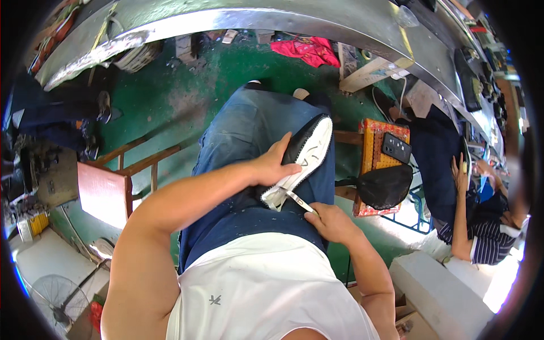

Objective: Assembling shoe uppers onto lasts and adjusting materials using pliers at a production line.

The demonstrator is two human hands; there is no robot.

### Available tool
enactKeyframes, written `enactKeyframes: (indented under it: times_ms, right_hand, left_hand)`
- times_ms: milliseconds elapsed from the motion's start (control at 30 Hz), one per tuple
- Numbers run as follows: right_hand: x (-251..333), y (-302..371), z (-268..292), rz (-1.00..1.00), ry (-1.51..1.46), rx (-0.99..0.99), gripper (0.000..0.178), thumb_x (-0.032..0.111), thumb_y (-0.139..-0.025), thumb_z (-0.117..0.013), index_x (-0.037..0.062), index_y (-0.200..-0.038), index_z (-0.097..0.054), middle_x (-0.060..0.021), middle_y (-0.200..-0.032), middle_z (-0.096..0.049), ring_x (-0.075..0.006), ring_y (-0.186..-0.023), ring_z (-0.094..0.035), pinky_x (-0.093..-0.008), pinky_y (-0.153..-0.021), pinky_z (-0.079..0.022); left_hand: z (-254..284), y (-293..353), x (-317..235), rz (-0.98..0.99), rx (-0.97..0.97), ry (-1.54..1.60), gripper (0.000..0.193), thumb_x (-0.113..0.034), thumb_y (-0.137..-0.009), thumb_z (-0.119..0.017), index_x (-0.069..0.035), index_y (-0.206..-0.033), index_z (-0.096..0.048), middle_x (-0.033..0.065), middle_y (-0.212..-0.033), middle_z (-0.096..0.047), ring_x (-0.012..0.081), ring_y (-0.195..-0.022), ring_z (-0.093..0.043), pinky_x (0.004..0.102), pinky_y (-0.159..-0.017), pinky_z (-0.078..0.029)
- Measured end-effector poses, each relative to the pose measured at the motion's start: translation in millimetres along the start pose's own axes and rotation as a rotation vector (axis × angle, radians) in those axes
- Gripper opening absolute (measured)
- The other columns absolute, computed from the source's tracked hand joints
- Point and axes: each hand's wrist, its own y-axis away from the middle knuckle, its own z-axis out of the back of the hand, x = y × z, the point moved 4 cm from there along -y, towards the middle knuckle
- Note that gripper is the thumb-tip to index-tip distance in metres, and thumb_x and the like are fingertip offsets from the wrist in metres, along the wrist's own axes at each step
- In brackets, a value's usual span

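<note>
Over trousers (241, 124), two hands (273, 167) (335, 222) hold one shoe (314, 148), one tool (300, 201).

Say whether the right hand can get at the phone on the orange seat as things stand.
Probably not just now: the right hand is holding a slim tool, though nothing covers the phone, which lies beyond the black item.

Shoe (310, 154), 1 o'clock: wht sole (319, 140) w/ blk lines, blk upper (292, 148). Tool (300, 201), 5 o'clock: wht-ish/silver. Jeans (241, 122), 11 o'clock: blue, faded patches. Tee (266, 277), 6 o'clock: wht, small grey mark. Floor (232, 65), 11 o'clock: green, greyish scuffs. Cloth (311, 52), nr 12 o'clock: bright pinkish-red. Stool (370, 150), 3 o'clock: orange grid top, red patterned edge; phone (396, 147) & bag (385, 190), also 3 o'clock: blk. Co-worker's shirt (484, 243), 4 o'clock: dark w/ wht stripes
</note>
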Motion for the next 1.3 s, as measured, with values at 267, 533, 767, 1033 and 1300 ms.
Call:
enactKeyframes:
  times_ms: [267,533,767,1033,1300]
  right_hand:
    - [-4.5,-0.8,39.2,-0.463,-0.458,0.608,0.04,0.033,-0.109,-0.046,-0.0021,-0.107,-0.065,-0.0101,-0.09,-0.071,-0.0192,-0.078,-0.068,-0.0323,-0.072,-0.055]
    - [-14.0,-35.3,27.6,-0.12,-0.198,-0.229,0.033,0.027,-0.107,-0.047,-0.0036,-0.104,-0.06,-0.0187,-0.081,-0.065,-0.0375,-0.074,-0.065,-0.044,-0.072,-0.052]
    - [-62.7,4.6,3.3,-0.346,-0.591,-0.481,0.038,0.033,-0.107,-0.046,-0.0012,-0.102,-0.064,-0.0112,-0.078,-0.068,-0.0231,-0.071,-0.069,-0.037,-0.066,-0.054]
    - [21.8,8.2,45.3,0.111,0.25,-0.522,0.039,0.035,-0.093,-0.07,0.0006,-0.11,-0.069,-0.0161,-0.112,-0.068,-0.038,-0.098,-0.068,-0.0444,-0.084,-0.056]
    - [102.7,-32.8,163.7,0.515,0.186,-0.942,0.042,0.022,-0.086,-0.079,0.002,-0.121,-0.066,-0.0165,-0.115,-0.064,-0.037,-0.101,-0.065,-0.043,-0.086,-0.054]
  left_hand:
    - [-10.8,37.7,39.0,-0.136,0.022,0.107,0.1,-0.026,-0.095,-0.069,-0.004,-0.163,0.0,0.0243,-0.167,-0.014,0.0345,-0.156,-0.017,0.037,-0.124,-0.02]
    - [-3.9,31.2,25.6,-0.104,-0.093,0.076,0.094,-0.01,-0.093,-0.073,-0.004,-0.164,-0.011,0.018,-0.161,-0.035,0.0242,-0.147,-0.035,0.032,-0.119,-0.03]
    - [35.5,56.1,-43.4,-0.143,0.042,0.948,0.083,-0.007,-0.092,-0.073,0.0,-0.16,-0.025,0.0127,-0.149,-0.051,0.0199,-0.132,-0.053,0.0346,-0.11,-0.044]
    - [96.0,12.9,-168.7,-0.509,0.205,1.287,0.07,-0.06,-0.105,-0.038,-0.007,-0.15,-0.045,0.0205,-0.14,-0.058,0.0374,-0.123,-0.061,0.0532,-0.1,-0.053]
    - [110.7,-0.4,-180.7,-0.421,0.04,1.248,0.07,-0.064,-0.104,-0.035,-0.009,-0.144,-0.051,0.0176,-0.132,-0.063,0.0352,-0.116,-0.065,0.0521,-0.095,-0.055]
